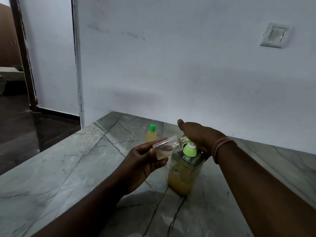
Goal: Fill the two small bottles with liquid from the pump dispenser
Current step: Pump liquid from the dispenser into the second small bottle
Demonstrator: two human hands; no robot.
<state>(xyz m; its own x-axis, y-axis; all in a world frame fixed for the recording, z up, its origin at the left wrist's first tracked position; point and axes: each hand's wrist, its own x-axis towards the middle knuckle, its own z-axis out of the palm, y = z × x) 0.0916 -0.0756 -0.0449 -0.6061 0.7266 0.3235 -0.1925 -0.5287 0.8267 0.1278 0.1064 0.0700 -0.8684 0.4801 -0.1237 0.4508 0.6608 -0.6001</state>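
Your left hand (145, 161) holds the small clear tilted bottle (166, 147) at the green spout of the big yellow pump dispenser (184, 175), your right hand (199, 135) presses flat on its pump, its label is too blurry to read, and the small green-capped full bottle (151, 134) stands behind on the grey marble table (68, 168).

Bare bench (71, 168) along the left edge — capped bottle (151, 134) and pump dispenser (185, 171) obstruct mid-bench, near the wall (171, 65).

Both forearms bare — no sleeves; thin pinkish bands (220, 147) circle the right wrist.
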